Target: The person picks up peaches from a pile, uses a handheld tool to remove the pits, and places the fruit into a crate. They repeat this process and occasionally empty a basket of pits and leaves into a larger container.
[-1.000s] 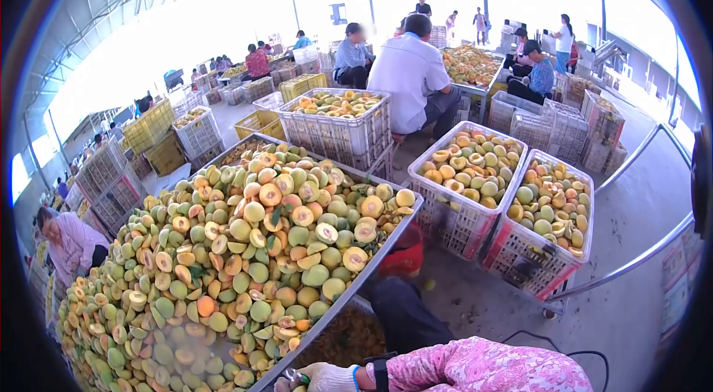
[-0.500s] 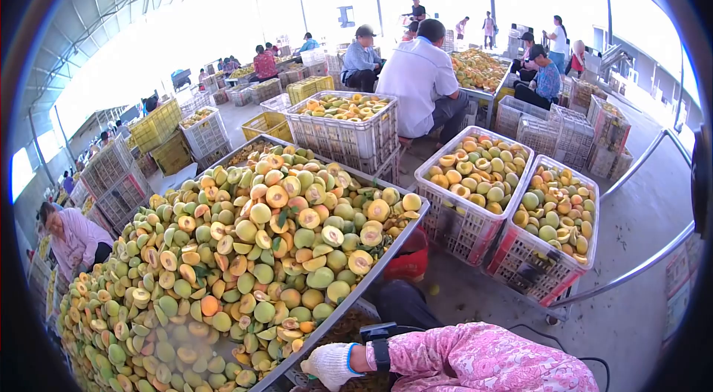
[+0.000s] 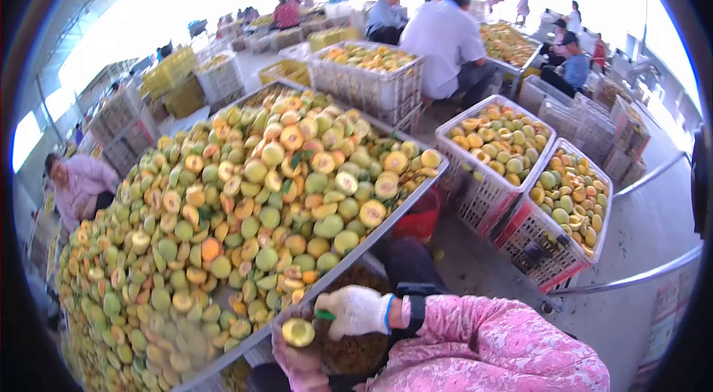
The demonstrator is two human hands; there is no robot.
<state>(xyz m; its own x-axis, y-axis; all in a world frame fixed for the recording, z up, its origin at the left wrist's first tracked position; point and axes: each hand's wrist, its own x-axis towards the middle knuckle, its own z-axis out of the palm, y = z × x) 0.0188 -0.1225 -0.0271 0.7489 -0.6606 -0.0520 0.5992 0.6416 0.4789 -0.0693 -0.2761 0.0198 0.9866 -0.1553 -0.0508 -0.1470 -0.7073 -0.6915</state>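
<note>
Showing rough, matt knit cloth on the right glove point(image 3: 360, 312), looking like smooth plastic on the green handle point(image 3: 325, 314), glistening moist on the fruit half point(image 3: 298, 332). Creasing in floral cloth along the sleeve point(image 3: 490, 340), gleaming in smooth metal on the rail point(image 3: 639, 275), reading duller on the metal rim point(image 3: 371, 231). Displaying rigid, scuffed plastic on the white crate point(image 3: 475, 195), shining smoothly in plastic on the red tub point(image 3: 421, 215).

The right arm point(image 3: 490, 340) reaches inward, the right hand point(image 3: 360, 312) just beside the left hand point(image 3: 298, 364), both curled.
</note>
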